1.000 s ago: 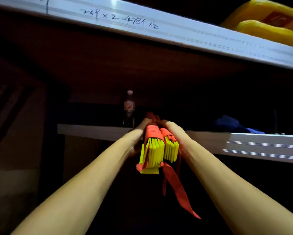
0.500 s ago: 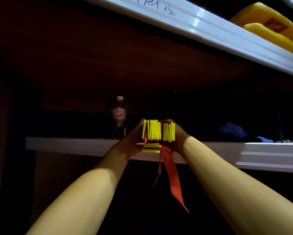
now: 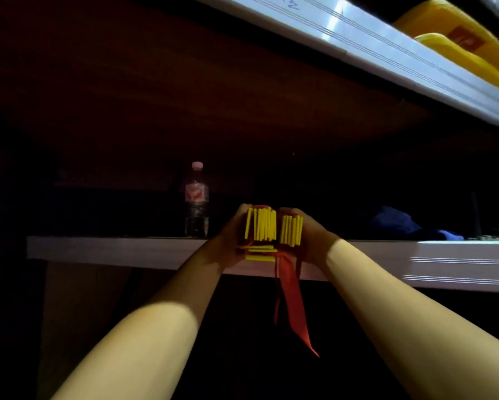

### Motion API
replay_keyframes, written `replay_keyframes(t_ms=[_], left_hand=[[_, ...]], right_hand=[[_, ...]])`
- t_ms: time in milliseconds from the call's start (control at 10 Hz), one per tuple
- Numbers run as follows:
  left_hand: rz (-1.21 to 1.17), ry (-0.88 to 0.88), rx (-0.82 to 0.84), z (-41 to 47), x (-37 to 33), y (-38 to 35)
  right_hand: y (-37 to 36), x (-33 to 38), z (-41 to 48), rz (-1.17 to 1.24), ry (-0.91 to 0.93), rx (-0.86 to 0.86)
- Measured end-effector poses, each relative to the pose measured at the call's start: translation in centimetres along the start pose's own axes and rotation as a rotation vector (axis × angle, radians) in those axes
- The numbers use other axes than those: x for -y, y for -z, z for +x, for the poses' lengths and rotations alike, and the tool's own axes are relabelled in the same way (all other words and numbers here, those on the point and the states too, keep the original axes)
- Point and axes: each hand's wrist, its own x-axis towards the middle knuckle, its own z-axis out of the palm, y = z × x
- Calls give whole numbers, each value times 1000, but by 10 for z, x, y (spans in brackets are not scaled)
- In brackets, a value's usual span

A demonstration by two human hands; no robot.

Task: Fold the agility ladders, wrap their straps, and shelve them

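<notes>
We saw both forearms reaching forward to the front edge of the lower shelf, with the folded agility ladders held between the hands at that edge. The yellow rungs stood on end in two packed stacks side by side, a larger one on the left and a smaller one on the right, with a few flat rungs lying just beneath the larger stack. The left hand gripped the left side of the bundle, its fingers curled over the top. The right hand clasped the right side in the same way.

A red strap hung loose from under the rungs, trailing down past the shelf edge to a pointed end. We could not tell whether the bundle rested on the shelf or hung just above it.

On the shelf, a plastic bottle stood upright just left of the hands, and a blue cloth lay well to the right. Above, the upper shelf carried yellow pads.
</notes>
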Motion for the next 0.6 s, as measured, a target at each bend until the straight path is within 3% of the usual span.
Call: replay_keyframes(t_ms=[300,600], left_hand=[[82,67,3,7,-4,3],[263,130,-180,-36,-7,6]], right_hand=[[3,4,-20,-117,12,-51],[3,12,-83,-214,73,-125]])
